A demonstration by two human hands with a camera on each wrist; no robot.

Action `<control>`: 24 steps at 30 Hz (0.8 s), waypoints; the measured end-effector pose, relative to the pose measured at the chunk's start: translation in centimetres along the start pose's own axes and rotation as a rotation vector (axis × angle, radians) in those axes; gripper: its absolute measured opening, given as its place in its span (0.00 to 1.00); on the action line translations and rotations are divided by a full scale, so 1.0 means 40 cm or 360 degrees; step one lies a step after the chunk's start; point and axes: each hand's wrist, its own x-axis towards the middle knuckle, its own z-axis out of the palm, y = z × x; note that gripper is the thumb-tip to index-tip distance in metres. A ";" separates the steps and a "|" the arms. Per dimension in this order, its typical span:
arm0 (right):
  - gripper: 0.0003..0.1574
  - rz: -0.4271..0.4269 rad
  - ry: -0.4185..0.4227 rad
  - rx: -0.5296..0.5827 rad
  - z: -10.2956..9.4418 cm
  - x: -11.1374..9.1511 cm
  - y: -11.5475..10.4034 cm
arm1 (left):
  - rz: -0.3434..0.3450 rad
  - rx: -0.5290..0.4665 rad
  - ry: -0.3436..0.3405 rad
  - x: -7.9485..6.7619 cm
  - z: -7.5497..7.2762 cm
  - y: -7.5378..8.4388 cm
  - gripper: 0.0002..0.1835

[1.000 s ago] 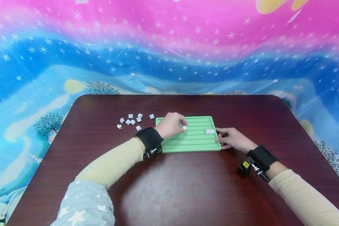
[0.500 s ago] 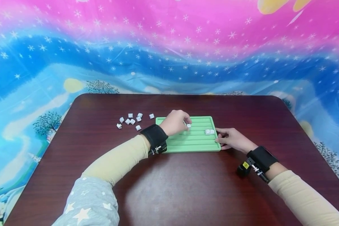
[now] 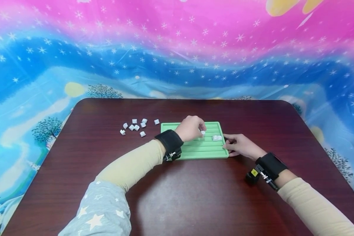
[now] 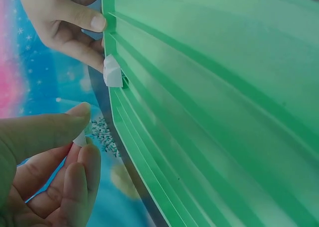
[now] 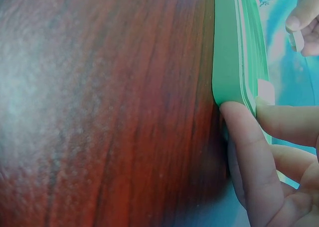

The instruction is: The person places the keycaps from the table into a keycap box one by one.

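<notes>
My left hand (image 3: pixel 191 128) is over the green ridged tray (image 3: pixel 200 153), pinching a small white block (image 3: pixel 203 133) between thumb and fingertips. In the left wrist view this block (image 4: pixel 79 138) is mostly covered by the fingers and held clear of the tray. Two white blocks (image 3: pixel 217 138) sit side by side in a groove near the tray's right end. My right hand (image 3: pixel 244 145) grips the tray's right edge, with the thumb on the rim and other fingers against the outer side. The right wrist view shows its fingers (image 5: pixel 249 147) at the tray's corner.
Several loose white blocks (image 3: pixel 136 127) lie scattered on the dark wooden table (image 3: pixel 177 190), left of the tray. Behind the table hangs a colourful printed cloth (image 3: pixel 177 49). Each wrist wears a black band with a camera.
My left hand has moved rightward over the tray with the white block, closer to the two seated blocks. The right hand keeps its place on the tray edge.
</notes>
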 end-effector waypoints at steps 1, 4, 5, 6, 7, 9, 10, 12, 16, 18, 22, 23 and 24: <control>0.42 0.0001 0.0001 -0.0001 -0.001 0.000 0.000 | 0.0000 0.0003 0.0004 0.002 0.001 0.003 0.10; 0.42 0.0003 0.0006 -0.0001 -0.003 0.000 0.002 | 0.0004 0.0016 0.0010 0.010 0.005 0.010 0.08; 0.42 0.0002 0.0004 -0.0001 -0.004 -0.001 0.001 | 0.0005 0.0021 0.0008 0.013 0.006 0.013 0.08; 0.42 -0.0001 0.0001 0.0002 -0.003 0.000 0.001 | 0.0007 0.0028 0.0005 0.015 0.008 0.014 0.08; 0.42 -0.0005 -0.0002 0.0001 -0.003 0.000 0.001 | 0.0004 0.0037 0.0001 0.017 0.010 0.015 0.08; 0.42 -0.0007 -0.0006 0.0006 -0.001 0.000 0.002 | 0.0001 0.0050 -0.0008 0.019 0.013 0.016 0.09; 0.42 -0.0007 -0.0008 0.0009 -0.001 0.001 0.002 | 0.0000 0.0055 -0.0010 0.020 0.014 0.016 0.09; 0.41 -0.0003 -0.0008 0.0012 0.000 0.002 0.002 | -0.0006 0.0062 -0.0007 0.022 0.016 0.017 0.09; 0.42 0.0006 -0.0010 0.0019 -0.001 0.002 0.000 | -0.0006 0.0088 0.0007 0.028 0.021 0.020 0.08; 0.42 0.0006 -0.0013 0.0019 -0.001 0.002 -0.001 | -0.0019 0.0112 0.0008 0.030 0.025 0.021 0.08; 0.42 0.0010 -0.0011 0.0014 0.000 0.001 -0.003 | -0.0060 0.0191 -0.0004 0.035 0.036 0.021 0.07; 0.42 0.0011 -0.0010 0.0012 0.000 0.001 -0.003 | -0.0068 0.0215 -0.0008 0.037 0.040 0.021 0.06; 0.42 0.0015 -0.0008 0.0011 0.001 0.000 -0.003 | -0.0074 0.0239 -0.0010 0.038 0.044 0.021 0.06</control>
